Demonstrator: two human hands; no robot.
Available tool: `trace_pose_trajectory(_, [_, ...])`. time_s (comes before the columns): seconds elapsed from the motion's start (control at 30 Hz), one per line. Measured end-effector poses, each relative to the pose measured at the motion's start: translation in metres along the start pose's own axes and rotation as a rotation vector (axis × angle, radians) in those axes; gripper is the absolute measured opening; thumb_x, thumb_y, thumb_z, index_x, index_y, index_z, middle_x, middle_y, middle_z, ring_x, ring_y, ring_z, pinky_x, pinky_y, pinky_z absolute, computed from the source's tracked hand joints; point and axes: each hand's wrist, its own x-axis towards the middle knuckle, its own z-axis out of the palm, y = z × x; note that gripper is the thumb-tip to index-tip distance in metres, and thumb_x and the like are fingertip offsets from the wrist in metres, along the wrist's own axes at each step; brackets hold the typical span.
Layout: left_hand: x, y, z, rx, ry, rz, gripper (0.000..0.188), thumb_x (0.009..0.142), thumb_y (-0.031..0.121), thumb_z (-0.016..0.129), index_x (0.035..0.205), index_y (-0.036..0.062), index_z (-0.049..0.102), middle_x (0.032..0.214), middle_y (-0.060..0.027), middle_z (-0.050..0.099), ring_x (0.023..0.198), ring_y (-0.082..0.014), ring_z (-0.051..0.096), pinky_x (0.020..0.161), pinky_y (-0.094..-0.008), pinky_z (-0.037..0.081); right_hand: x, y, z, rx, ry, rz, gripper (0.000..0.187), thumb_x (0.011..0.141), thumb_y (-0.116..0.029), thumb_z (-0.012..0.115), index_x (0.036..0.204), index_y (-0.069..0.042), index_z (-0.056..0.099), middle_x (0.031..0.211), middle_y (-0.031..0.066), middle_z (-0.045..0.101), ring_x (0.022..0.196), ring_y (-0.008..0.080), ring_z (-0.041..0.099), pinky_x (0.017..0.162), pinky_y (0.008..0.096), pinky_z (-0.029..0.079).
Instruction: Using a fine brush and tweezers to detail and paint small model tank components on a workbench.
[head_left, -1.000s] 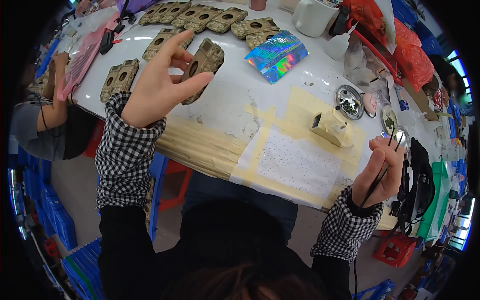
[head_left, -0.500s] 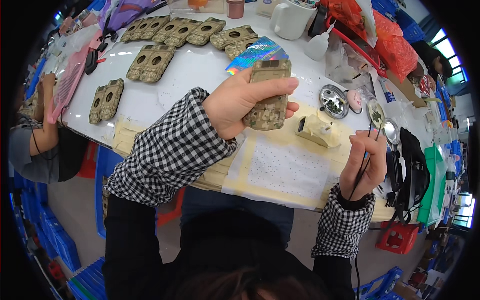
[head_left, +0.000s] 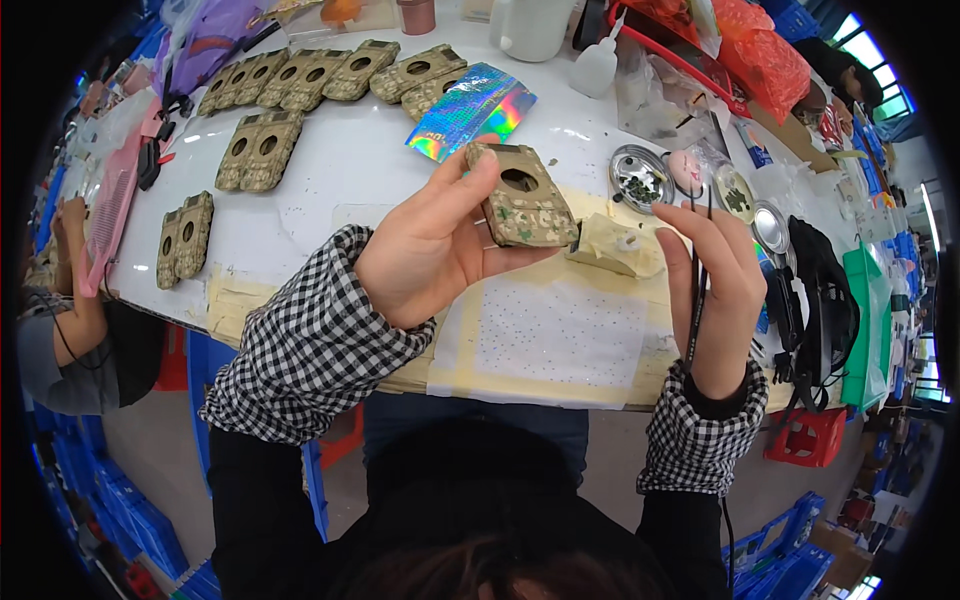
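My left hand (head_left: 420, 258) holds a camouflage-patterned model tank hull (head_left: 532, 218), thumb on its edge and fingers beneath. The face with the round hole is turned up. Black tweezers (head_left: 697, 310) stand nearly upright in my right hand (head_left: 728, 290), tips pointing away from me; whether they pinch anything is too small to see. Between the hands sits a block wrapped in yellowish tape (head_left: 612, 250). Beyond it lies a round metal tin (head_left: 628, 160) with small dark green bits. Nearer me, a white sheet (head_left: 550, 345) dotted with tiny specks is on the table.
Several similar hulls (head_left: 258, 150) stand in groups at the far left. A shiny holographic packet (head_left: 472, 108) lies behind my left hand. Farther off are a white mug (head_left: 535, 30) and a squeeze bottle (head_left: 596, 68). A green tray (head_left: 862, 340) is at right; another person's arm (head_left: 80, 280) shows at left.
My left hand has turned the hull over, so its holed face now shows, and has shifted slightly left. My right hand has moved up and left with the tweezers, nearer the hull.
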Motion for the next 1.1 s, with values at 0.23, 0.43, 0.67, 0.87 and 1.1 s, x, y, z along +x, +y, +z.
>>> trace_pose_trajectory(0.23, [0.0,-0.004,0.006,0.006,0.043,-0.061,0.046,0.104,0.039,0.03,0.137,0.0062,0.034,0.13,-0.0153,0.051,0.122,-0.0317,0.054,0.098,-0.038,0.053,0.002,0.005,0.009,-0.052,-0.078,-0.073,0.025,0.072,-0.008,0.077,0.094,-0.004,0.067,0.079,0.011,0.059,0.079,0.0281,0.058,0.067,0.0362,0.047])
trace_pose_trajectory(0.43, [0.001,-0.005,0.004,-0.001,0.054,-0.065,0.046,0.104,0.039,0.03,0.138,0.0074,0.033,0.132,-0.0149,0.05,0.122,-0.031,0.054,0.098,-0.0385,0.053,0.003,0.005,0.012,-0.029,-0.069,-0.083,0.024,0.071,-0.007,0.078,0.092,-0.004,0.067,0.078,0.0111,0.059,0.078,0.0283,0.058,0.066,0.0366,0.047])
trace_pose_trajectory(0.67, [-0.011,0.0,-0.008,0.093,0.044,0.039,0.066,0.1,0.028,0.051,0.146,-0.0001,0.013,0.128,-0.0158,0.052,0.109,-0.0222,0.06,0.092,-0.039,0.053,0.0,0.009,0.012,0.049,0.081,-0.053,0.01,0.077,0.003,0.071,0.085,0.0,0.066,0.075,0.0105,0.06,0.069,0.0246,0.056,0.065,0.0312,0.043])
trace_pose_trajectory(0.87, [-0.068,0.029,-0.046,0.641,0.377,0.272,0.056,0.096,0.024,0.057,0.141,0.0001,0.035,0.117,-0.012,0.06,0.093,-0.0119,0.063,0.071,-0.0243,0.054,-0.005,0.008,0.008,0.051,0.111,0.012,0.002,0.086,0.003,0.063,0.086,0.003,0.064,0.079,0.0105,0.063,0.073,0.0205,0.058,0.071,0.0295,0.045])
trace_pose_trajectory(1.1, [-0.119,0.045,-0.096,0.994,0.892,0.405,0.051,0.093,0.024,0.062,0.134,-0.0005,0.046,0.118,-0.0192,0.06,0.09,-0.0135,0.064,0.065,-0.0226,0.051,-0.008,0.006,0.004,0.047,0.078,0.024,0.011,0.094,-0.003,0.056,0.091,0.004,0.064,0.087,0.0091,0.066,0.08,0.0148,0.059,0.078,0.0271,0.046])
